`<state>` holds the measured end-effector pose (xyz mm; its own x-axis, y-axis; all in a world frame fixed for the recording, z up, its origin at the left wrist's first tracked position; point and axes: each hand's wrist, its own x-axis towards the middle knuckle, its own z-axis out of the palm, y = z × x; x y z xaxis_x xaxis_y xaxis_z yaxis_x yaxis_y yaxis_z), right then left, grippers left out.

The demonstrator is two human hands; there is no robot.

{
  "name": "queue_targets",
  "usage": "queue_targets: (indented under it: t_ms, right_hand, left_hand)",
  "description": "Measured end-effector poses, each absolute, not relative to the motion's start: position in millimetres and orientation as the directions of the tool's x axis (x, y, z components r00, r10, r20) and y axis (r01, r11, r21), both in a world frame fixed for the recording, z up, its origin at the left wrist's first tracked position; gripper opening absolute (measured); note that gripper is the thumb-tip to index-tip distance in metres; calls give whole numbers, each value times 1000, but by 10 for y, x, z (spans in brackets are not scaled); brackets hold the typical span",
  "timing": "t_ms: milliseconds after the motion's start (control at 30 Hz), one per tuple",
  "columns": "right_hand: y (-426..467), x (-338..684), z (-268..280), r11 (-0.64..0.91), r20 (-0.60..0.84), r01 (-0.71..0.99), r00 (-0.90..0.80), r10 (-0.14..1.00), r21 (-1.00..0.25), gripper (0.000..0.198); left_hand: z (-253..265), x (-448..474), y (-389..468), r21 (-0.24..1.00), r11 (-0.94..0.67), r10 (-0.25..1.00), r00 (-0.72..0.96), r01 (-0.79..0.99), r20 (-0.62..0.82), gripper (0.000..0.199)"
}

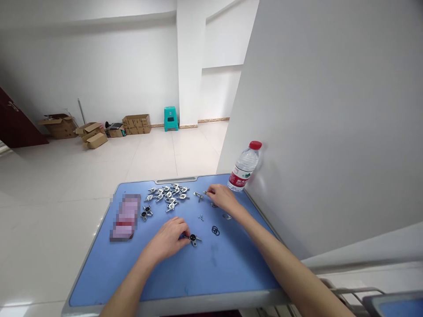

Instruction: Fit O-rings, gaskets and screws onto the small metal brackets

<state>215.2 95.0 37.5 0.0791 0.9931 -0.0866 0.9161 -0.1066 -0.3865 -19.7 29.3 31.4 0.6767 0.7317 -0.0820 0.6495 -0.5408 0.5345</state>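
My left hand (171,237) is closed at the near middle of the blue table, its fingertips on a small metal fitting (193,238) with a black round centre and side tubes. Farther back, my right hand (220,197) pinches a small metal piece (205,192), mostly hidden by the fingertips. Just left of it lies a silver metal part (198,195). Between the hands are several tiny screws (201,217) and a few black rubber rings (215,230). A flat metal plate (226,216) rests under my right forearm.
A pile of silver metal parts (168,194) covers the table's back middle, with black-centred fittings (147,211) to its left. A blurred-out pinkish object (126,218) lies at left. A water bottle (243,169) stands at the back right by a grey panel (330,123).
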Motion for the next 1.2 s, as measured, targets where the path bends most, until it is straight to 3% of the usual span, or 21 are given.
queue_targets:
  t_ms: [233, 467, 567, 767, 1033, 1200]
  right_hand:
    - [612, 2182, 365, 86, 64, 843, -61, 996, -531, 19]
    - [199, 1903, 464, 356, 28, 675, -445, 895, -646, 15]
    - [95, 1831, 469, 425, -17, 700, -529, 848, -575, 15]
    - [56, 1815, 386, 473, -26, 801, -517, 856, -368, 19]
    - [21, 1716, 364, 441, -143, 863, -483, 864, -247, 17]
    - [-9, 1654, 343, 436, -145, 868, -476, 868, -238, 17]
  left_hand:
    - [346, -196, 286, 540, -531, 735, 672, 653, -91, 5]
    - [347, -169, 261, 558, -546, 730, 681, 625, -49, 5]
    - [313, -162, 273, 551, -546, 726, 685, 631, -65, 3]
    - [265, -158, 306, 558, -545, 717, 693, 625, -77, 1]
    - [252, -142, 293, 554, -545, 723, 688, 629, -69, 5]
    - [232, -136, 293, 546, -545, 729, 681, 636, -65, 7]
